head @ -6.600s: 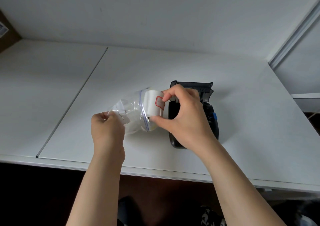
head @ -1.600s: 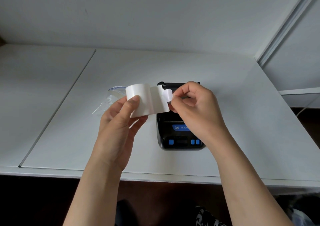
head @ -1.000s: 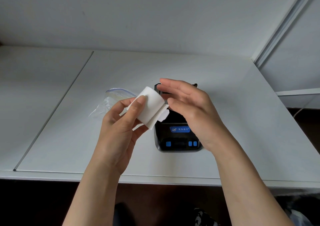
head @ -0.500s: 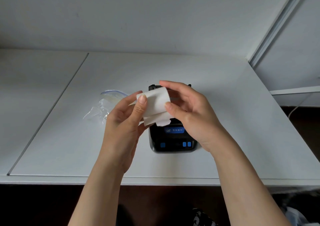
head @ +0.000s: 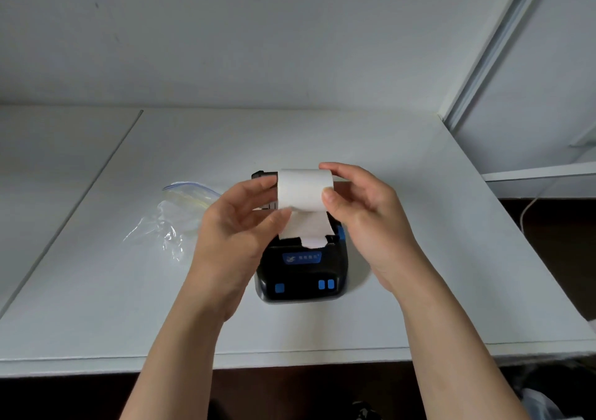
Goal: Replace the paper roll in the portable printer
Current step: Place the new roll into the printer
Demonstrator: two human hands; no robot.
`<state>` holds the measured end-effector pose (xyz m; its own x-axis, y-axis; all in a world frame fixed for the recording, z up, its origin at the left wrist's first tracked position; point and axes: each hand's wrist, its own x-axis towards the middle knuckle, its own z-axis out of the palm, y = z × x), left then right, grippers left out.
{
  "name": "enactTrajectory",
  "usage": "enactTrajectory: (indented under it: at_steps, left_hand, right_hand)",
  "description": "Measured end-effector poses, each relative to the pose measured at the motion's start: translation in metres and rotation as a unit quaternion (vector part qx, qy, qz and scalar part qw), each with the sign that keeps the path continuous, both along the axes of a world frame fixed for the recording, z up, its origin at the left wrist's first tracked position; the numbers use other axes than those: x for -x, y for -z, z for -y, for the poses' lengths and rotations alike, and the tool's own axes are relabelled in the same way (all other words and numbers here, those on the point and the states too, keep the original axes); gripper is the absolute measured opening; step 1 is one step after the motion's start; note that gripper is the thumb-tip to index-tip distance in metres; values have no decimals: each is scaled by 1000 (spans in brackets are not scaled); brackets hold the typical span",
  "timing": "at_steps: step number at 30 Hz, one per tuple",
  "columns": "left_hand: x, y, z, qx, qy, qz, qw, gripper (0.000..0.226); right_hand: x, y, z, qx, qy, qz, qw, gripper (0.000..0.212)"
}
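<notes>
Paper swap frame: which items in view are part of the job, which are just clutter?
In the job:
- paper roll, held over the printer, loose end hanging down
- portable printer, black, on the table
- left hand and right hand, each gripping one end of the roll

Just lying about:
- clear zip bag, left of the printer
- white cable, off the table's right edge

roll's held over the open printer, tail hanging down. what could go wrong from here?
1. The loose tail hangs off the paper roll toward the printer; it could fold or crumple under the roll as it goes in.
2. The left hand and right hand hold the roll only at its ends, so it may slip or unwind further.
3. The roll hides the open bay, so seating it crooked is possible.
</notes>
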<state>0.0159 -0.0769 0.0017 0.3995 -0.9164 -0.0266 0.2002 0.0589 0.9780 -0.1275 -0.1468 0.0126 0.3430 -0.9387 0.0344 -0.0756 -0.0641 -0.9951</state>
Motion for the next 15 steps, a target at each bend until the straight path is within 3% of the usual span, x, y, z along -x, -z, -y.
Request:
enactTrajectory:
  at_steps: [4, 9, 15]
  left_hand:
    - [1, 6, 1, 0, 4, 23, 1000, 26]
    - [-3, 5, -2, 7, 50, 61, 997, 40]
    - [-3, 1, -5, 24, 39, 81, 996, 20]
  right_hand:
    - [0, 5, 2, 5, 8, -15, 1000, 28]
    - [1, 4, 3, 13, 19, -54, 998, 28]
    - [-1, 4, 2, 17, 12, -75, 997, 31]
